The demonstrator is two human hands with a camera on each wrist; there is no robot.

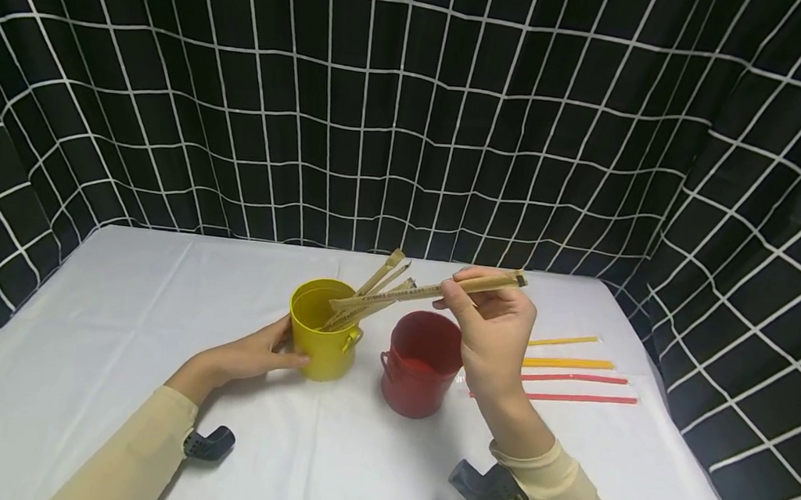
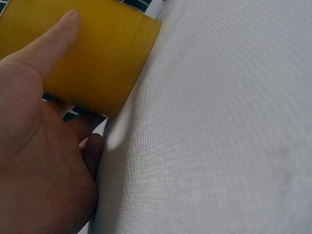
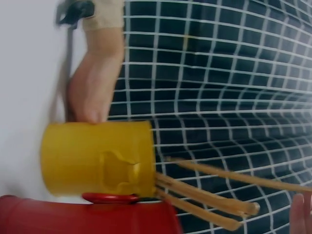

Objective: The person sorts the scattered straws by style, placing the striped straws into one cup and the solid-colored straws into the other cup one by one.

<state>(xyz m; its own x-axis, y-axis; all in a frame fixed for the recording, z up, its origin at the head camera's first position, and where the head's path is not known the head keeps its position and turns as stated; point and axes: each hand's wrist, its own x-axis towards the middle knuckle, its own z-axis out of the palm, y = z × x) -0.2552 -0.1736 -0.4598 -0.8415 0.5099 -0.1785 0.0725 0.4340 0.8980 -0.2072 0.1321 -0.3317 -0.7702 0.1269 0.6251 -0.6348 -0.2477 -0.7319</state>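
My left hand (image 1: 243,359) holds a small yellow bucket (image 1: 325,355) by its left side, with the thumb along the front wall and fingers behind. Several brown paper-wrapped straws (image 1: 386,268) lean out of it to the right. In my right hand (image 1: 495,344), thumb and fingers pinch another paper-wrapped straw (image 1: 471,285), held nearly level with its left end over the yellow bucket. The right wrist view shows the tip of this straw (image 3: 234,175) just above the rim, apart from it. A red bucket (image 1: 413,392) stands below my right hand; most of its inside is hidden.
To the right on the white-covered table (image 1: 327,464) lie yellow straws (image 1: 568,364) and red straws (image 1: 579,398) in a row, partly hidden by my right hand. A black curtain with a white grid (image 1: 383,107) hangs around the back and sides.
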